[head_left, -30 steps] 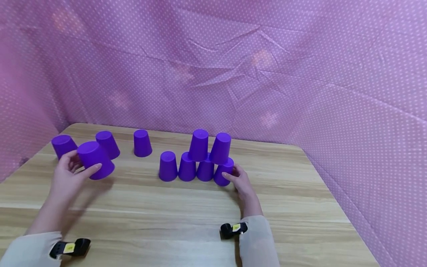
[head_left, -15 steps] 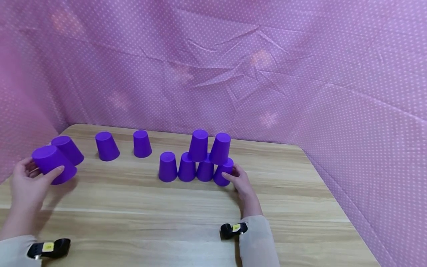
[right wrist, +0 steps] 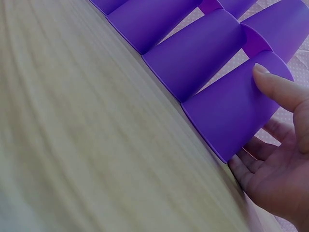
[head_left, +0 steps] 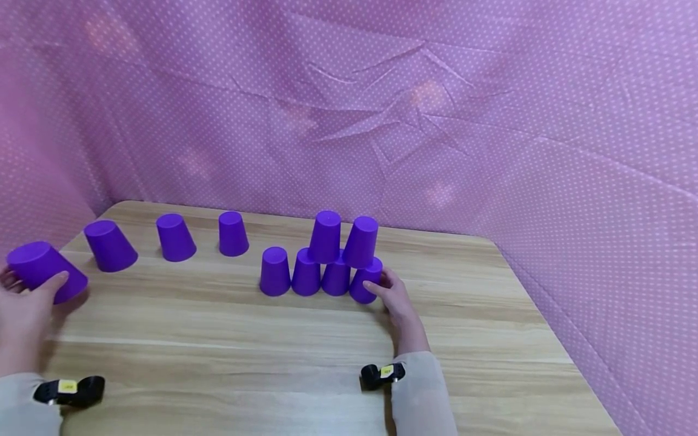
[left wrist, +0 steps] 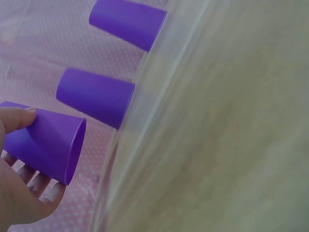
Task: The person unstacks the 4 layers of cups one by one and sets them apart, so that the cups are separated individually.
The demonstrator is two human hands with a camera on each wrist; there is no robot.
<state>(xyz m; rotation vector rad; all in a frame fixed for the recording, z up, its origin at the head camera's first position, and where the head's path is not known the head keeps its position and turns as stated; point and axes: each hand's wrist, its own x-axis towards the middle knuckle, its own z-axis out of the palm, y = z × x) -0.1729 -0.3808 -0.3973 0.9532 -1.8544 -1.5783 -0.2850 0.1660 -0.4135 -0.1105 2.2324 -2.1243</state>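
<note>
Farther left than half a second ago, the purple cup (head_left: pixel 45 271) in our left hand (head_left: pixel 24 321) is now beyond the three separate standing cups (head_left: pixel 176 237). We clamp it between thumb and fingers, mouth down, apparently just above the wooden tabletop (head_left: pixel 245 363). Our right hand (head_left: pixel 397 300) grips the base row's rightmost cup (head_left: pixel 360 282), beneath an upper cup (head_left: pixel 360 242). We judge this a repositioning step; next calls for lowering our carried cup level before releasing.
</note>
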